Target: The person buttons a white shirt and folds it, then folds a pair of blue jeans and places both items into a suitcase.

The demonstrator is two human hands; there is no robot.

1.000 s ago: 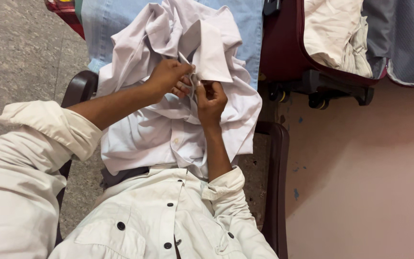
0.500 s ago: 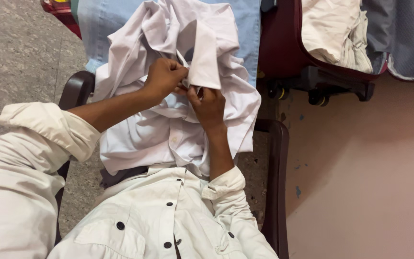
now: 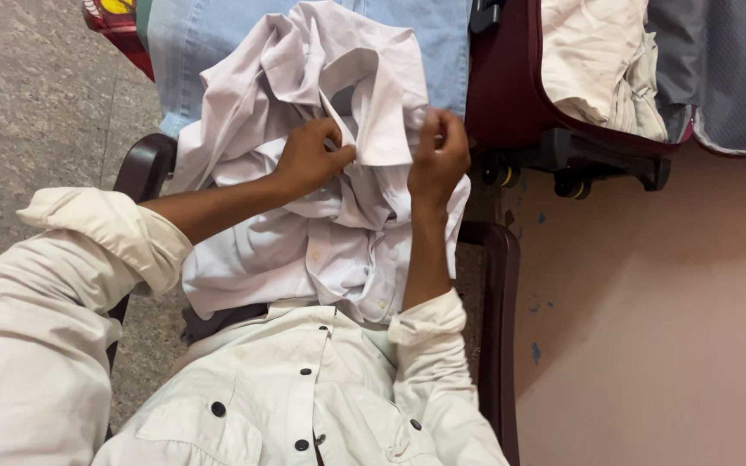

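A crumpled white shirt (image 3: 261, 259) lies in my lap, bunched up toward my knees. My left hand (image 3: 308, 157) grips the shirt near its collar, thumb pressed on the fabric. My right hand (image 3: 439, 160) pinches the shirt's right edge beside a folded cuff or collar flap (image 3: 383, 112). The two hands hold the cloth apart from each other. I wear a cream buttoned shirt (image 3: 304, 397) with the sleeves rolled up.
I sit in a dark wooden armchair (image 3: 498, 302). An open maroon suitcase (image 3: 511, 86) on wheels, holding cream clothes (image 3: 602, 60), stands ahead on the right. Light blue jeans (image 3: 183, 43) lie beyond my knees. A pink wall (image 3: 649, 302) runs along the right.
My right hand has left the middle, where it met the left hand, and moved right to the shirt's edge. The left hand stays put near the collar.
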